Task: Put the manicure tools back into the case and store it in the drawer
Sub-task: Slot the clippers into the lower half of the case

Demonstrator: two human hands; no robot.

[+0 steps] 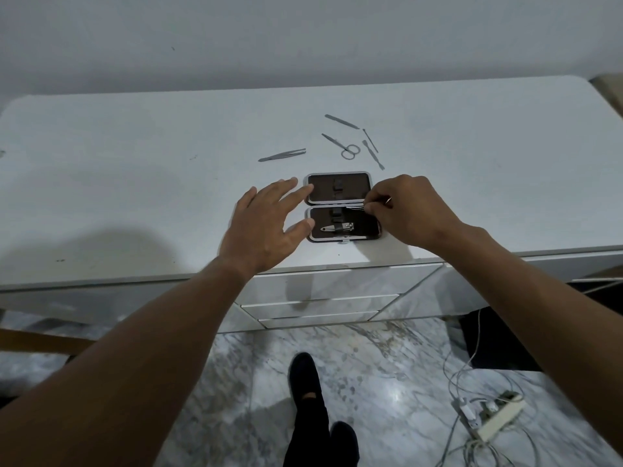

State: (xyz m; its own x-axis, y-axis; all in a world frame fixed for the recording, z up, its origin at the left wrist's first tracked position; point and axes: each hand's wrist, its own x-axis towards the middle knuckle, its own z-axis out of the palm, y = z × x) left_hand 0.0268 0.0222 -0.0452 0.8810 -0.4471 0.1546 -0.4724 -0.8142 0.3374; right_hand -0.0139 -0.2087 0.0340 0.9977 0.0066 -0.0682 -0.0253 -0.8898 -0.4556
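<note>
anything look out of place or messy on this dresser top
Yes: five tools lie loose behind the open case: tweezers, scissors, a file and two thin sticks. Only the nail clipper is strapped in. Nothing looks damaged.

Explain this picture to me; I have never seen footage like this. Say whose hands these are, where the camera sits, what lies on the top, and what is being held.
There is no machine here: a person wears one wide-angle camera on the head, looking down at their own bare arms. The open case lies near the front edge of a white dresser. A nail clipper already sits in its near half. The left hand is open, fingers resting at the case's left edge. The right hand pinches a thin metal tool at the case's right side; which tool, I cannot tell. Loose behind the case lie tweezers, scissors and three slim tools. The drawers below are shut.
</note>
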